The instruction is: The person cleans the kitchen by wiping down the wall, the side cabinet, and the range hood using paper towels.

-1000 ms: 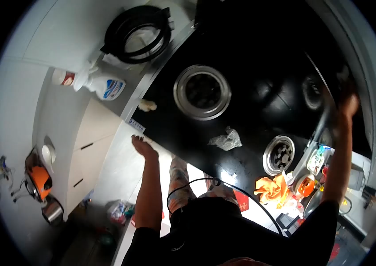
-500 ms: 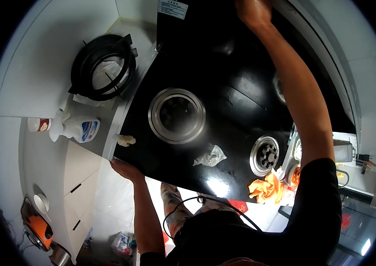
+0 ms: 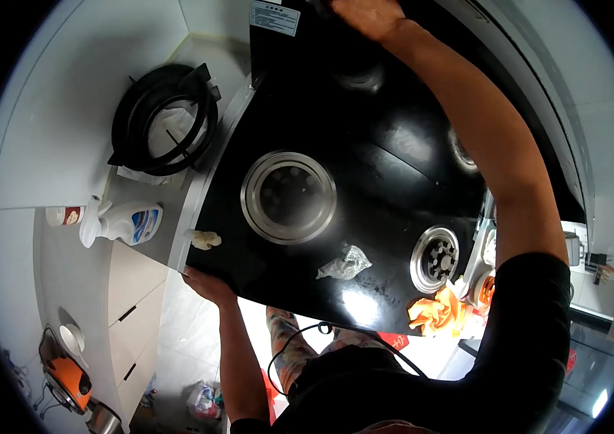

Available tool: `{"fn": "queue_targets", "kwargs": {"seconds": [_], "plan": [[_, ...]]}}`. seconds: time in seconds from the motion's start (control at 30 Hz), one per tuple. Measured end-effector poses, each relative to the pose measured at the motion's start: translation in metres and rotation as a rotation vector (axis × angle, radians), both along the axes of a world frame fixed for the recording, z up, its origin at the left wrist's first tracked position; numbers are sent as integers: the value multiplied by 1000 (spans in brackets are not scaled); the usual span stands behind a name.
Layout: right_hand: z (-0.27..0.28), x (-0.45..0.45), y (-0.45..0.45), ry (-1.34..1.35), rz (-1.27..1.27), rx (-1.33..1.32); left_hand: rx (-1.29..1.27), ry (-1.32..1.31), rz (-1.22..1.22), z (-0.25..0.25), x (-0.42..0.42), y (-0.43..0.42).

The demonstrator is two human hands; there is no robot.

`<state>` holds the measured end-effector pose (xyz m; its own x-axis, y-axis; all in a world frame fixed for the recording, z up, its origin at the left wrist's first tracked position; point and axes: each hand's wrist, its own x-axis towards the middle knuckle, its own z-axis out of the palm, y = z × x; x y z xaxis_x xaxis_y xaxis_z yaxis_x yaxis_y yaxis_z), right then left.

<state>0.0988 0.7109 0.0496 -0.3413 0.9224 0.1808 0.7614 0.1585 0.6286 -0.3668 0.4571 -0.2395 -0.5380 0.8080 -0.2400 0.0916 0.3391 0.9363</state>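
A black cooktop (image 3: pixel 299 267) with round steel burner rings fills the middle of the head view. My left hand (image 3: pixel 209 286) rests at its front left corner, touching the edge; most of its fingers are hidden. Across the cooktop, my right hand (image 3: pixel 368 16) is at the top, against the black upright panel (image 3: pixel 267 47) that bears a label. Its fingers are bent around something dark, partly cut off by the frame edge. A crumpled clear plastic piece (image 3: pixel 345 263) lies near the large burner ring (image 3: pixel 250 206). A pale crumpled wad (image 3: pixel 205 239) sits near my left hand.
At left, black pan supports (image 3: pixel 122 134) rest on paper on the side counter, with a white spray bottle (image 3: pixel 133 223) and a small jar (image 3: pixel 64 215) nearby. An orange cloth (image 3: pixel 437 313) lies at the cooktop's front right. Drawers (image 3: pixel 133 289) stand below left.
My right hand has moved left along the far side, toward the label. The view has shifted slightly. My left hand stays at the corner.
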Motion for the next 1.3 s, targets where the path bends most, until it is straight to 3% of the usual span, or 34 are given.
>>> {"fn": "queue_targets", "kwargs": {"seconds": [0.13,0.23,0.3,0.43,0.5,0.6,0.7,0.77,1.0,1.07,1.17,1.23,1.3], "plan": [[0,22,-20,-138,-55,-309,-10,-24,7,-6,-3,0],[-11,47,-60,-344,-90,-274,-8,-32,1,0,-1,0],[-6,50,-79,-266,-444,-508,-1,-7,-11,2,1,-1],[-32,151,-171,-15,16,-82,-58,-11,6,7,1,2],[-18,150,-186,-48,-356,-405,-66,-37,14,10,2,2],[-14,153,-205,-238,-403,-382,-86,-48,23,8,1,1],[-25,153,-169,-175,-409,-483,-79,-21,16,2,-1,2],[-4,111,-139,-177,-31,-362,-98,-14,25,9,2,1],[-7,14,-6,-197,-85,-226,-85,41,23,1,-2,1],[7,-6,7,-48,234,147,-74,26,25,6,2,1],[-3,-11,27,-15,209,209,-64,65,32,4,2,1],[-8,-4,35,-41,302,209,-62,54,29,3,1,1],[-15,0,42,-163,296,-86,-63,44,18,5,3,-2]]}}
